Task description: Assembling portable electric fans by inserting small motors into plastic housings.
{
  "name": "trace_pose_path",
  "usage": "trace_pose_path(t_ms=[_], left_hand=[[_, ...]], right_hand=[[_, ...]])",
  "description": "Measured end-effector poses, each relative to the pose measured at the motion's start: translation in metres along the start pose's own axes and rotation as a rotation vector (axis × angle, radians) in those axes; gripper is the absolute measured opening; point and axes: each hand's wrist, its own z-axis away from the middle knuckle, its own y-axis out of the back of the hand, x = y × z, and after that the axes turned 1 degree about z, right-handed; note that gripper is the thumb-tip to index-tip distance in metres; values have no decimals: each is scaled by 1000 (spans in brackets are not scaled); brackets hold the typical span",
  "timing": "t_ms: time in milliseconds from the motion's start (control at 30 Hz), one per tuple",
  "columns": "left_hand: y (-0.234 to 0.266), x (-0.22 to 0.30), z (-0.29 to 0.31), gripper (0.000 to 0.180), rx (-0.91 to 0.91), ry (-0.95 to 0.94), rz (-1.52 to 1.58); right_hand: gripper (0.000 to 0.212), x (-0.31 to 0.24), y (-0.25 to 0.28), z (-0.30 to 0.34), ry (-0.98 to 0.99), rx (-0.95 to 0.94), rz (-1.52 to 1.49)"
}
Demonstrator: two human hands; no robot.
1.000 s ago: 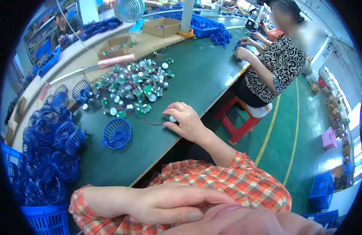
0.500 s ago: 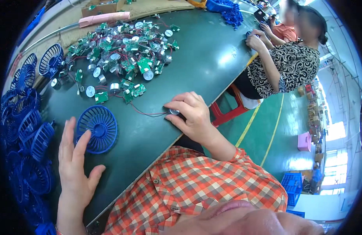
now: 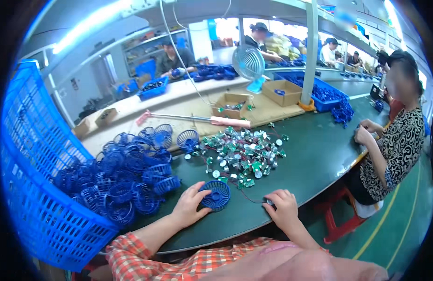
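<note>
Left hand [image 3: 190,206] now grips the blue round fan grille [image 3: 215,195] at lower centre, fingers curled on its rim; half a second ago it lay flat beside it. Right hand [image 3: 283,209] stays curled on a small motor part [image 3: 269,202], thin wire trailing over the green surface [image 3: 315,154]. Pickup apparently starting.

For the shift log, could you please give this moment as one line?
left hand: on blue fan grille | right hand: on small part, green table

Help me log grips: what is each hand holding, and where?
Left hand grips the blue fan grille by its left rim; right hand covers something small, unclear.
</note>
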Motion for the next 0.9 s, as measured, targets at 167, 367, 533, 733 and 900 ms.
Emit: trace_pose_path(t_ms=[167, 367, 533, 733, 900], left_hand=[[-3, -4, -4, 62, -10, 54, -21], [-4, -10, -4, 62, 5, 33, -80], [-3, -3, -3, 59, 7, 18, -104], [-4, -3, -2, 54, 19, 3, -106], [-1, -1, -3, 48, 23, -26, -98]], right_hand=[[23, 2, -2, -5, 27, 46, -11], [21, 7, -8, -4, 43, 29, -21], [20, 8, -8, 0, 49, 53, -27], [17, 3, -4, -1, 55, 73, -18], [17, 4, -6, -2, 46, 64, 3]])
